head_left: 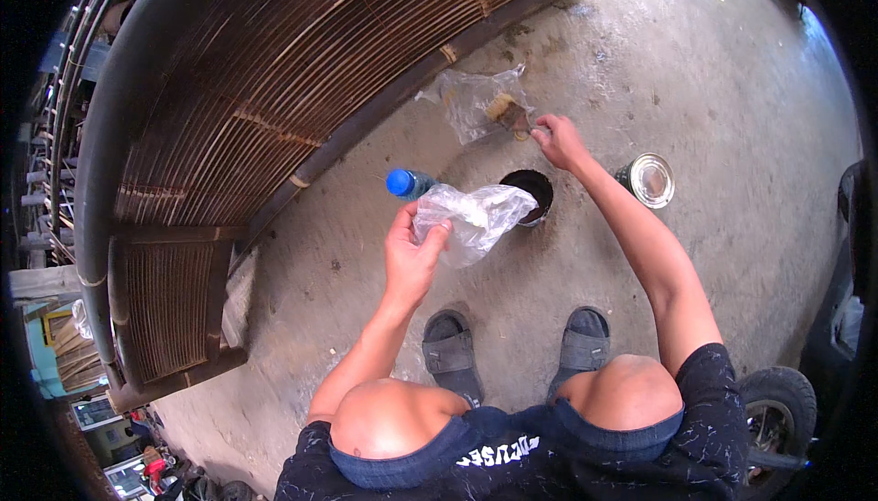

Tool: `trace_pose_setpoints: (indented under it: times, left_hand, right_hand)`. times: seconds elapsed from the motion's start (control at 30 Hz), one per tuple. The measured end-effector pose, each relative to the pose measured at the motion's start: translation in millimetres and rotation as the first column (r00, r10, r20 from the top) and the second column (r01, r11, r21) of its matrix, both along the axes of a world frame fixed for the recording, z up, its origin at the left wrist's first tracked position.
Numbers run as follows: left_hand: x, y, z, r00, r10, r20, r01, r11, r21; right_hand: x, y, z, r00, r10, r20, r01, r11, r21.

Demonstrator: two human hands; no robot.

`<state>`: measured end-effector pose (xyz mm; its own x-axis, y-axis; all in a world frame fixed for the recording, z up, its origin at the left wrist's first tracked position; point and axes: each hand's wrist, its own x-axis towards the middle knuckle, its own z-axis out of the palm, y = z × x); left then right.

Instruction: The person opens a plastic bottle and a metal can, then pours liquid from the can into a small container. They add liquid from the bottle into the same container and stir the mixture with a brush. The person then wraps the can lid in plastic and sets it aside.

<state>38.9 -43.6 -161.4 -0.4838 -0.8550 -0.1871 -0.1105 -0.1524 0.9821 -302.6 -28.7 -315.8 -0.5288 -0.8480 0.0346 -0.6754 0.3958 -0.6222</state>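
Observation:
My left hand (416, 254) is closed on a crumpled clear plastic bag (476, 226), with something whitish showing inside its folds. The bag covers part of an open can (532, 192) with a dark inside, standing on the floor. Farther out, my right hand (560, 141) pinches the handle end of a paintbrush (509, 114). Its pale bristles rest over a clear plastic sheet (462, 103) on the concrete. Behind the bag stands a bottle (407, 183) with a blue cap, its lower part hidden. Right of my right forearm is a can with a silvery end (651, 180).
A long brown slatted bench (265, 71), bamboo-like, takes up the left and far left. My sandalled feet (448, 345) are on the concrete floor (750, 135). A wheel (777, 419) stands close at the right, and assorted clutter (146, 474) lies at the lower left.

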Motion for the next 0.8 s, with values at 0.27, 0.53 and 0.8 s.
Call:
trace_pose_setpoints:
  times: [0.27, 0.53, 0.8]
  left_hand:
    - [-33.0, -13.0, 22.4, 0.996, -0.09, -0.027, 0.09, 0.995, -0.034]
    - [-82.3, -25.1, 59.4, 0.934, -0.352, -0.063, 0.341, 0.929, -0.144]
    - [-70.2, -55.6, 69.1, 0.855, -0.457, 0.248, 0.5, 0.852, -0.157]
  right_hand:
    - [82.6, 78.6, 186.7, 0.916, 0.385, 0.11, -0.297, 0.838, -0.459]
    - [72.3, 106.6, 173.2, 0.83, 0.303, 0.468, -0.11, 0.912, -0.395]
    - [61.6, 122.9, 147.7, 0.352, 0.278, 0.894, 0.241, 0.896, -0.374]
